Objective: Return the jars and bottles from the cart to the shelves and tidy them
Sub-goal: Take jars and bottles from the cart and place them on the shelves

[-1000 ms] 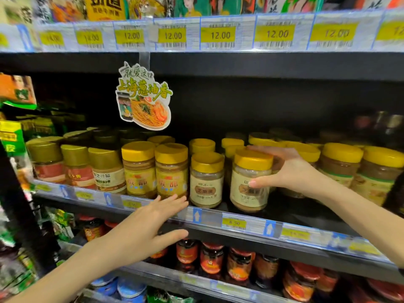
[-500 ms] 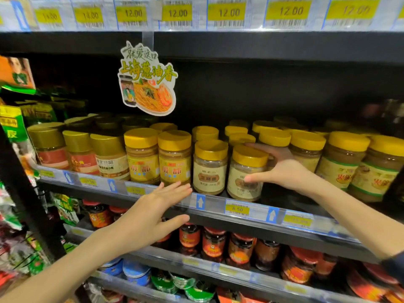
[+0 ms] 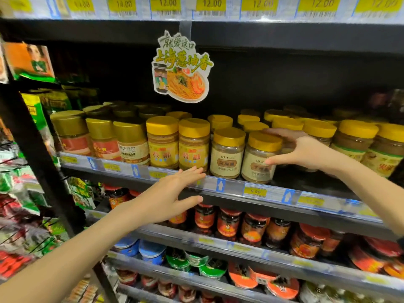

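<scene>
The cream-labelled jar (image 3: pixel 260 157) with the gold lid stands upright at the front edge of the middle shelf (image 3: pixel 271 194), just above the 8.50 price tag (image 3: pixel 255 192). I see my right hand (image 3: pixel 299 149) wrapped around its right side: the thumb lies across the lower label and the fingers reach behind the jar near the lid, so the hand grasps the jar. Immediately to its left stands a matching jar (image 3: pixel 227 153), upright, the two close together; I cannot tell whether they touch. Further left I note two yellow-labelled jars (image 3: pixel 178 144) side by side, then three jars with darker gold caps (image 3: pixel 101 136). To the right of my hand, more yellow-lidded jars (image 3: pixel 355 142) fill the row, and further lids show in the ranks behind.

My left hand (image 3: pixel 172 193) is in front of the shelf's price rail, palm facing the shelf, fingers spread and released, holding nothing. Its fingertips lie at the rail just below the yellow-labelled jars; contact with the rail cannot be confirmed.

A cut-out noodle sign (image 3: pixel 181 68) hangs from the shelf above, over the row. The upper rail carries yellow price tags (image 3: pixel 212 4) reading 12.00 and 14.00. On the shelf below I see dark sauce jars with red lids (image 3: pixel 227 223), and lower still, blue, green and orange lidded tubs (image 3: pixel 192 260). Packets (image 3: pixel 28 60) hang in the bay at far left, blurred.
</scene>
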### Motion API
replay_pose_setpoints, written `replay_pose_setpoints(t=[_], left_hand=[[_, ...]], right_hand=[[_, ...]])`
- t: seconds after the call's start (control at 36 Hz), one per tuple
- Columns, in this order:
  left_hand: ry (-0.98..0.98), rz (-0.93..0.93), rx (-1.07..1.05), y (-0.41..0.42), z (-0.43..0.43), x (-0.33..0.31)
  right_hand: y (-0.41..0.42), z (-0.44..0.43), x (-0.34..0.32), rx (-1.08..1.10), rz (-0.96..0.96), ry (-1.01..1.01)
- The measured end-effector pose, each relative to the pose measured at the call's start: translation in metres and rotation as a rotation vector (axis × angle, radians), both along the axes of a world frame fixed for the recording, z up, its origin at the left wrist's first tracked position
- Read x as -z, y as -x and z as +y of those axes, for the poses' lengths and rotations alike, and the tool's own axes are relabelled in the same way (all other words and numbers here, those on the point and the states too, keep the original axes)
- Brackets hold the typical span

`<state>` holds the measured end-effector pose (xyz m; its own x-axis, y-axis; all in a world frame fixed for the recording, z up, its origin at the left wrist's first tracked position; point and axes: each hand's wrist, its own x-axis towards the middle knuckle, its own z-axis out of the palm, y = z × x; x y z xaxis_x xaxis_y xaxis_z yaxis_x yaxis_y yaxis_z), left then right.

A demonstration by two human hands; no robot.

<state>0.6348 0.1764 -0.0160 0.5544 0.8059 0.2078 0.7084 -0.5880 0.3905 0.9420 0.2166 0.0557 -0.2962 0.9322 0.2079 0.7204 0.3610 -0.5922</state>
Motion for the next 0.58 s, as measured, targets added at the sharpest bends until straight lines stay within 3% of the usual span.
replay_pose_setpoints(t=[0.19, 0.58], left_hand=[[-0.002, 0.073, -0.043, 0.06, -0.023, -0.001], [0.189, 0.249, -0.338, 0.252, -0.118, 0.014]], right_hand=[[0.033, -0.037, -0.006, 0.122, -0.364, -0.322], [0.25, -0.088, 0.061, -0.322, -0.531, -0.183]])
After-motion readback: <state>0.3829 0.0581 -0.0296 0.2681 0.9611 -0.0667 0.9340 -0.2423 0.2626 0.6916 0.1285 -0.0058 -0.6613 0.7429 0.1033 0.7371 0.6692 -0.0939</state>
